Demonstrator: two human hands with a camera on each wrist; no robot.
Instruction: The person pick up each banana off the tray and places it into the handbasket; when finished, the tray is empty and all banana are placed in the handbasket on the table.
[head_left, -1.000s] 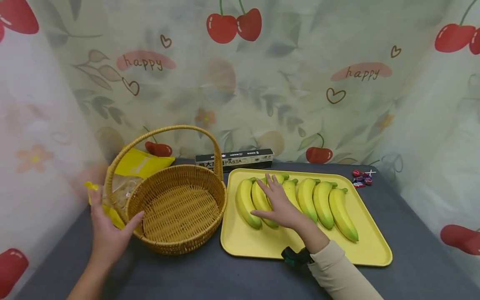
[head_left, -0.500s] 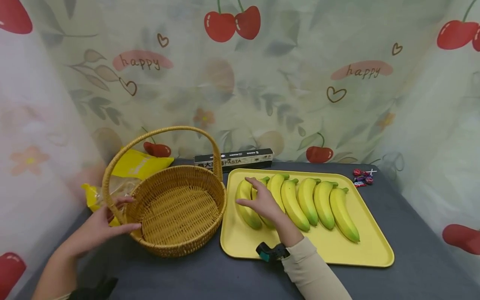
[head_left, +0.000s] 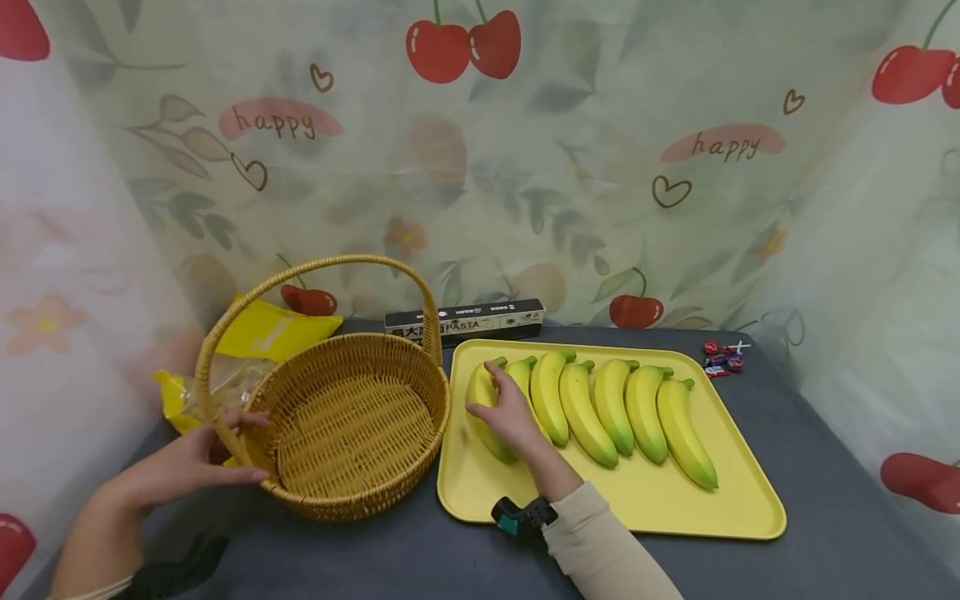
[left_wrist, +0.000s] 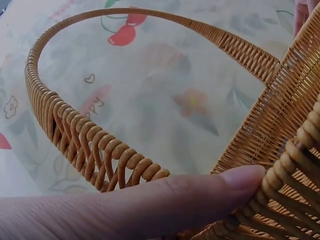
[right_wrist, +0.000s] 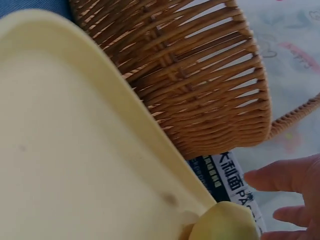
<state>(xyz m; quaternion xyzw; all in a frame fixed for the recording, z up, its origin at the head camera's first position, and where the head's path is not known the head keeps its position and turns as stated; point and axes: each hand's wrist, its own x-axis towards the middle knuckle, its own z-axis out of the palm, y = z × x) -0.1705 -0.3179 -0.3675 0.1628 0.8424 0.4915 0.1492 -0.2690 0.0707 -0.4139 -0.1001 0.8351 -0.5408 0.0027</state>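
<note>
The flat yellow plastic tray [head_left: 738, 500] lies on the dark table, with the round woven wicker basket [head_left: 352, 425] touching its left side. The left hand [head_left: 191, 458] grips the basket's near-left rim. The right hand [head_left: 506, 412] curls over the leftmost yellow-green banana [head_left: 480, 400] on the tray.

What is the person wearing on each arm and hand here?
Both hands are bare. The right hand comes from a long beige sleeve, with a black-and-teal wrist device at the cuff. The left hand shows a bare forearm, with a dark strap near the frame edge.
</note>
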